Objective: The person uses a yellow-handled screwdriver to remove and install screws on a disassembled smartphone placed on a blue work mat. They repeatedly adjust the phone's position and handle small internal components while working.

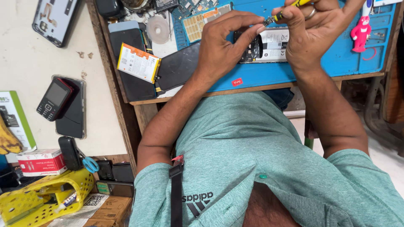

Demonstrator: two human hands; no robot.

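Covering the wooden bench, a blue work mat (294, 71) carries an opened phone (263, 45). Just left lies a loose battery (139, 63). The left hand (223, 46) pinches the phone's edge; the right hand (313, 29) grips a yellow screwdriver (286, 10), tip down above the phone.

red-white box (41, 162) lower left | dark keypad-phone screen (56, 93) left

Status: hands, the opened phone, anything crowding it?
Left hand pinning opened black phone on blue work mat. Right hand gripping yellow-handled screwdriver, tip over phone. Loose orange-edged flat battery nearby, clear.
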